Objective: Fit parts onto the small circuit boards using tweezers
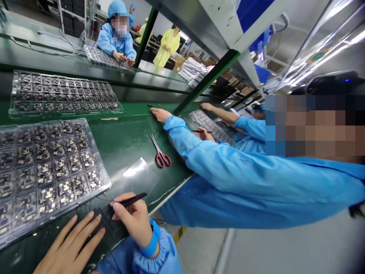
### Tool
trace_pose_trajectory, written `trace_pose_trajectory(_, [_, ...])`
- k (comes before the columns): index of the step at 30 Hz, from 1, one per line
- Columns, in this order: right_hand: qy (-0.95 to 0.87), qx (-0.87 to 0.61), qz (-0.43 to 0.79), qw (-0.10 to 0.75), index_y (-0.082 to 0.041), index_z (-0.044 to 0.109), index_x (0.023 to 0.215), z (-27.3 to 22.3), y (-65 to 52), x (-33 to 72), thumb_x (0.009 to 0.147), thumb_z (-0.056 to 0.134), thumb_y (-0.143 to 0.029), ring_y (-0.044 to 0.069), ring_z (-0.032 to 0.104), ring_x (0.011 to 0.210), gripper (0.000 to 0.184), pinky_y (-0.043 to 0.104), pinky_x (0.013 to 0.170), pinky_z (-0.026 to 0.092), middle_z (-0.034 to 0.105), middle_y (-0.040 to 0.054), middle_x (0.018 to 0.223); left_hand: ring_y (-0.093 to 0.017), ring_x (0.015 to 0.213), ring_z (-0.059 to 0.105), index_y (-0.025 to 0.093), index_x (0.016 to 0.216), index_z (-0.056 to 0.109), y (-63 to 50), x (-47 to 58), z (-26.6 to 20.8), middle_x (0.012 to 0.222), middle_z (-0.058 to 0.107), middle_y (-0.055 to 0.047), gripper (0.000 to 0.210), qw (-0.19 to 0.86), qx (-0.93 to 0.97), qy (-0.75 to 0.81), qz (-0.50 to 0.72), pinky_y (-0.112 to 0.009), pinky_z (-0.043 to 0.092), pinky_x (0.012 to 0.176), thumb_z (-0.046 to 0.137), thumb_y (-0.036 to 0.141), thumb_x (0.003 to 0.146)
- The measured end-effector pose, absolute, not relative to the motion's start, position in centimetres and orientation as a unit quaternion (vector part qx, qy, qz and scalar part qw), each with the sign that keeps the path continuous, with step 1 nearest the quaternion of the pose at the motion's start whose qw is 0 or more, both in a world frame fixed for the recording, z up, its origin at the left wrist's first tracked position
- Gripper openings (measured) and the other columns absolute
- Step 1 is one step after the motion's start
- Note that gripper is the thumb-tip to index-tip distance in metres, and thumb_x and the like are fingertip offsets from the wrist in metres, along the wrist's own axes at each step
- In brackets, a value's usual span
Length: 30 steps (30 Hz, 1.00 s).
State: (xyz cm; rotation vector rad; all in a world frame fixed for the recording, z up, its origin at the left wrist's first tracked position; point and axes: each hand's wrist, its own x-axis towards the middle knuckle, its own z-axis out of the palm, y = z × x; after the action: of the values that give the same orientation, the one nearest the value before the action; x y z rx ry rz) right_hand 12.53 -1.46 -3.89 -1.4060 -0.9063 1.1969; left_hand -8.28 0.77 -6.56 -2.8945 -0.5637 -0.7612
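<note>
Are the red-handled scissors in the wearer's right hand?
No: the scissors lie on the green bench, while the right hand holds a black pen.

Long green workbench [125, 140], grey overhead shelf [199, 19] on green posts [208, 80], pale floor [285, 247].

Light blue sleeve [159, 258] with a gathered elastic cuff and what seems a blue wristband [152, 240].

Left hand [71, 247] lay flat, palm down, fingers spread, right hand [134, 219] curled in a pinch grip, thumb and fingertips together, wrist bent, blue sleeve cuffed.
</note>
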Motion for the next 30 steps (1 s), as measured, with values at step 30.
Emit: trace_pose_trajectory(30, [-0.398, -0.560, 0.469, 0.554, -0.020, 0.069, 0.083, -3.4, -0.8, 13.5, 0.076, 0.074, -0.035, 0.016, 0.071, 0.069, 0.017, 0.028, 0.070, 0.059, 0.073, 0.0024, 0.084, -0.028, 0.135, 0.041, 0.021, 0.132, 0.049, -0.6, -8.4, -3.3, 0.141, 0.052, -0.008, 0.055, -0.169, -0.929, -0.302, -0.131, -0.052, 0.031, 0.112, 0.065, 0.043, 0.084])
